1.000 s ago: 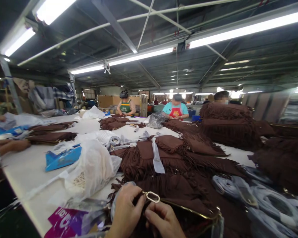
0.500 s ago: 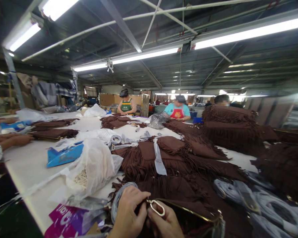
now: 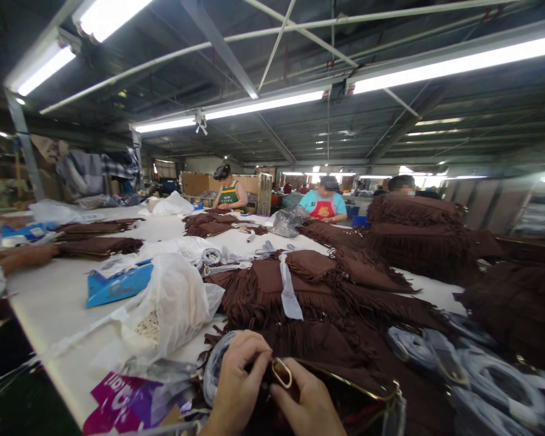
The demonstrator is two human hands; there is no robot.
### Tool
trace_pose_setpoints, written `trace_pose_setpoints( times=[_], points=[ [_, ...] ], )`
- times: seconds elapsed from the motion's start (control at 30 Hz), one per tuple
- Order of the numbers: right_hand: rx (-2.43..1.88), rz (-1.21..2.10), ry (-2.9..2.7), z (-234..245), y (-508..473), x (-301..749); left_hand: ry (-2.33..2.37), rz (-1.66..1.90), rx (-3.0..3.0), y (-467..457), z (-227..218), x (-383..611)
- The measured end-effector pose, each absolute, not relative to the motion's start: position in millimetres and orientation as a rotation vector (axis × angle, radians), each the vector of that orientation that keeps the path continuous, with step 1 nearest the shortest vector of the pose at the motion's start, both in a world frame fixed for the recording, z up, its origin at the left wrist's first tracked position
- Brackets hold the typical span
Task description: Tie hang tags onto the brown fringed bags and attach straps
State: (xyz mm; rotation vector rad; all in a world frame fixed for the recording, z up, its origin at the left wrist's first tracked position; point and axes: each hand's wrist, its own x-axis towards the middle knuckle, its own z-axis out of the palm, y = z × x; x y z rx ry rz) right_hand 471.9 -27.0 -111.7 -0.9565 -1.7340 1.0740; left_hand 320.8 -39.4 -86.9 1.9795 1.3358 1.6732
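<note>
At the bottom middle, my left hand (image 3: 241, 380) and my right hand (image 3: 307, 396) meet at the end of a dark brown fringed bag (image 3: 336, 348). A pale gold oval metal ring (image 3: 281, 372) stands between them. My right thumb and fingers are closed around the ring. My left hand is closed in a pinch beside it; the small part between its fingertips is hidden. To the right, the bag's gold zipper (image 3: 367, 390) runs along its open mouth. A coiled strap in clear plastic (image 3: 215, 369) lies just behind my left hand.
More brown fringed bags (image 3: 263, 284) cover the table (image 3: 63, 315), with a tall stack (image 3: 418, 236) at right. Wrapped straps (image 3: 495, 375) lie at lower right. A blue tape dispenser (image 3: 118, 281) and white plastic bag (image 3: 177, 303) stand left. Co-workers' arms (image 3: 27, 257) reach in.
The gold ring has tilted more upright between my hands. My right fingers have shifted around behind it, and my left hand has moved only slightly.
</note>
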Motion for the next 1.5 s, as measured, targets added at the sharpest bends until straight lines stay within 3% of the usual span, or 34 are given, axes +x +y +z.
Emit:
trace_pose_setpoints(
  times=[0.07,0.23,0.33,0.6,1.13,1.5],
  points=[
    [-1.021,0.967,-1.810,-102,-30,479,1.344,1.713,1.946,-39,-86,319],
    [-0.853,1.604,-1.641,-80,-42,483,1.299,1.752,1.854,-40,-88,319],
    [-0.679,1.735,-1.528,-73,-48,479,1.272,1.700,1.772,-40,-91,318],
    [-0.649,1.398,-1.536,-86,-34,482,1.079,1.533,1.602,-43,-94,313],
    [-0.729,1.435,-1.330,-107,-24,490,1.177,1.256,1.860,-55,-89,318],
    [-0.721,1.476,-1.387,-108,-26,491,1.205,1.255,1.878,-55,-87,319]
  ],
)
